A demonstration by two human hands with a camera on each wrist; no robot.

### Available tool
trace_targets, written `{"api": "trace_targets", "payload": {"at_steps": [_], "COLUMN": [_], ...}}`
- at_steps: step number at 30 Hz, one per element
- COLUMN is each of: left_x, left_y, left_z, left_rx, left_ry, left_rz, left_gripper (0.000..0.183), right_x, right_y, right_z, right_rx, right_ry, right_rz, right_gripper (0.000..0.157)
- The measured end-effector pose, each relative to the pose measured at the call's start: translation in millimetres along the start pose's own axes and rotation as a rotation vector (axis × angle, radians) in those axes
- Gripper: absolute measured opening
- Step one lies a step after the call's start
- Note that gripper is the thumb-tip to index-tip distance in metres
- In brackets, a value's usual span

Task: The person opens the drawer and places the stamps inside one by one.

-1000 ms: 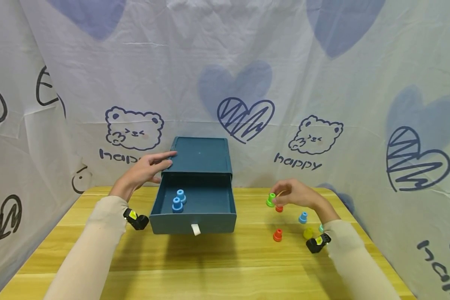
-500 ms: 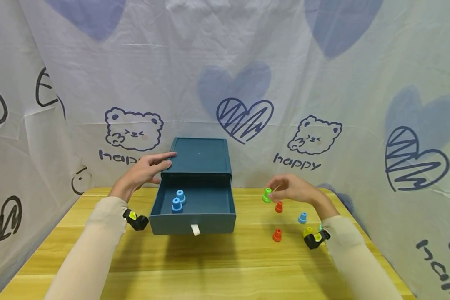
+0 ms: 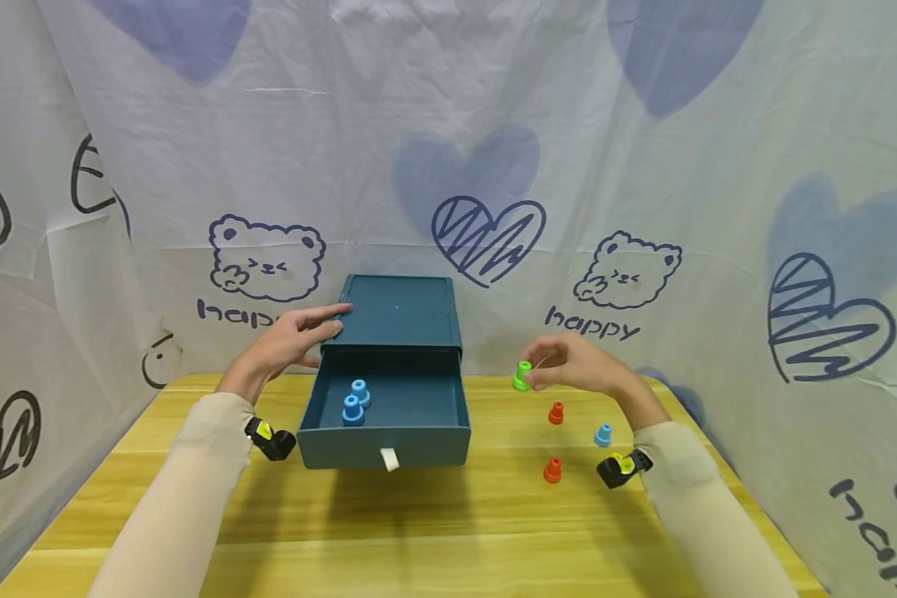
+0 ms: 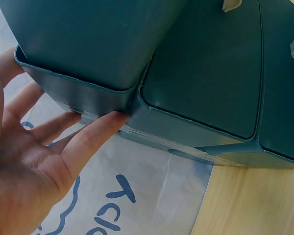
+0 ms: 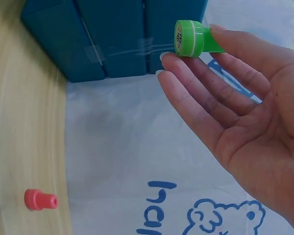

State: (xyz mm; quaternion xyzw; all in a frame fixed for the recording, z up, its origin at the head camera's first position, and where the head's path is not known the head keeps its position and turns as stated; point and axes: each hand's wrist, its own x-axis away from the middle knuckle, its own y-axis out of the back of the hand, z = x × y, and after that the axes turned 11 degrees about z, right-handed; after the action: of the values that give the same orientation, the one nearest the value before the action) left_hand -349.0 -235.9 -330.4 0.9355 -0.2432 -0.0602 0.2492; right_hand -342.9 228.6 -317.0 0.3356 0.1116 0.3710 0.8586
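Note:
My right hand (image 3: pixel 583 365) pinches a green toy stamp (image 3: pixel 522 376) between thumb and fingers, above the table, right of the cabinet. In the right wrist view the stamp (image 5: pixel 189 39) shows a printed round base. My left hand (image 3: pixel 287 340) rests against the upper left side of a dark teal drawer cabinet (image 3: pixel 399 307). Its extended fingers touch the cabinet edge in the left wrist view. The top drawer (image 3: pixel 426 448) is pulled out, with two blue stamps (image 3: pixel 353 410) standing inside at its left.
Two red stamps (image 3: pixel 553 470) and a blue stamp (image 3: pixel 603 434) stand on the wooden table (image 3: pixel 448 548) at the right. A white tab (image 3: pixel 389 458) sticks out of the drawer front. Behind the cabinet hangs a printed white cloth (image 3: pixel 374 166).
My right hand has lifted the green stamp and carried it left, away from the red stamp. My left hand and the drawer have stayed put.

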Motion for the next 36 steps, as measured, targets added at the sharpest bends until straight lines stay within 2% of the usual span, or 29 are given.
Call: {"api": "trace_targets", "payload": {"at_steps": [16, 27, 36], "left_x": [-0.2, 0.5, 0.3], "left_y": [-0.4, -1.9, -0.2], "left_z": [-0.2, -0.3, -0.8], "left_rx": [-0.002, 0.0, 0.019], "left_ry": [-0.005, -0.013, -0.004], "left_rz": [0.003, 0.001, 0.01], "left_gripper": [0.063, 0.062, 0.063], "right_x": [-15, -23, -31], "right_y": [-2.5, -4.7, -4.6], "right_z": [27, 50, 65], "right_rx": [0.051, 0.063, 0.063], "right_ry": [0.067, 0.051, 0.106], "right_rz": [0.051, 0.084, 0.092], "right_gripper": [0.02, 0.023, 0.02]}}
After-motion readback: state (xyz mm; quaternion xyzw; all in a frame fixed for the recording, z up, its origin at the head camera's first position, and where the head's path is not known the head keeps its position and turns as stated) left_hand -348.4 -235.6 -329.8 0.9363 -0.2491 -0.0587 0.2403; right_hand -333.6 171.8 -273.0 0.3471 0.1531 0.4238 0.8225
